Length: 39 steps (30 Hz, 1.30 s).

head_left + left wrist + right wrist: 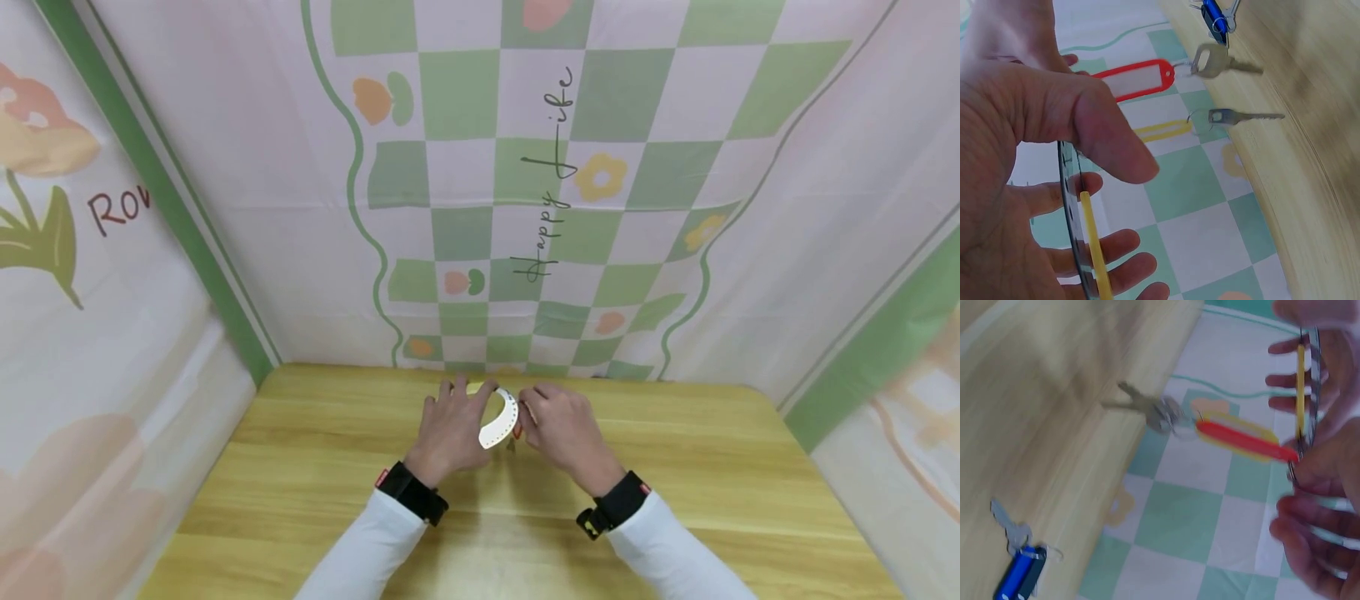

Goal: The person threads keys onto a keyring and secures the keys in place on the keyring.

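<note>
Above the wooden table [315, 467], holds a white curved plate [506, 419] between the thumb and half-spread fingers of the left hand [451, 427]. Just beside its edge, pinches the upper end of a red tag [1139, 81] with the curled fingers of the right hand [562, 425]. From the head, can see the plate's dotted face and the "Happy Life" lettering [542, 237] on the checked cloth [459, 233], but little of any tag. From the left wrist, can see the plate edge-on, plus the red tag and a yellow tag [1164, 131] hanging down, each ending in a key [1211, 61]. From the right wrist, can see these two overlapping, blurred, and a blue tag [1012, 574] and a dark tag [1030, 578] with another key [1018, 536] against the wood; cannot tell whether resting on it.
</note>
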Available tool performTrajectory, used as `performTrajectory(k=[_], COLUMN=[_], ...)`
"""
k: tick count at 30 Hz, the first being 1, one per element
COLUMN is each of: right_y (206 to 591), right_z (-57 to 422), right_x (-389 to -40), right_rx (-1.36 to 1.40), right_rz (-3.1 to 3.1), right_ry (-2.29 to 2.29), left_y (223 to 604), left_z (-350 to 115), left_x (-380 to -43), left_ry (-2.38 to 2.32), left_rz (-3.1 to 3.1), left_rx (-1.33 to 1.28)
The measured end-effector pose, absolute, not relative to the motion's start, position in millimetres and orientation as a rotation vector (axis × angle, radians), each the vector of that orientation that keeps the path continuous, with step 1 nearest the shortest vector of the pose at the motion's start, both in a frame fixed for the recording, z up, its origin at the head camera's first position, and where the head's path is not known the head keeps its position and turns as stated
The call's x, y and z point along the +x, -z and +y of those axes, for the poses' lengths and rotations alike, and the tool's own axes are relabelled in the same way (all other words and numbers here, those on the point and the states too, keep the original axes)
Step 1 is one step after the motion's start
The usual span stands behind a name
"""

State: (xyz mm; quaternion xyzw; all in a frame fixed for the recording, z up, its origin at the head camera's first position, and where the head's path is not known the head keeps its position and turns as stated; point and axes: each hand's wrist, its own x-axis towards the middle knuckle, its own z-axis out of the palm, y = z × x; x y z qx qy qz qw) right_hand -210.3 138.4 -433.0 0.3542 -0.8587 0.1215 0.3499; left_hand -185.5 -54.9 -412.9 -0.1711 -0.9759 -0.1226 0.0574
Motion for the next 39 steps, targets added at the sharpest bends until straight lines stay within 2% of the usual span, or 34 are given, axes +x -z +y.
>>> performTrajectory(k=[6, 18, 31, 39], right_y=[434.4, 422.4, 432.5, 424.6], right_z=[134.6, 139.1, 137.1, 137.9], right_x=[-208.1, -214.5, -208.1, -208.8], right_rx=[0.822, 1.077, 0.878, 0.998], right_rz=[-2.244, -2.254, -2.228, -2.273], right_ry=[-0.347, -0.172, -0.364, -0.313], left_y=[412.1, 412.1, 411.6, 410.6], left_z=[-55.0, -56.7, -57.2, -57.8], left_x=[-185.5, -185.9, -184.8, -183.0], left_ry=[0.387, 0.349, 0.364, 0.347], left_rz=[-2.942, -2.947, -2.953, -2.938], left_rx=[-0.509, -0.540, -0.531, -0.550])
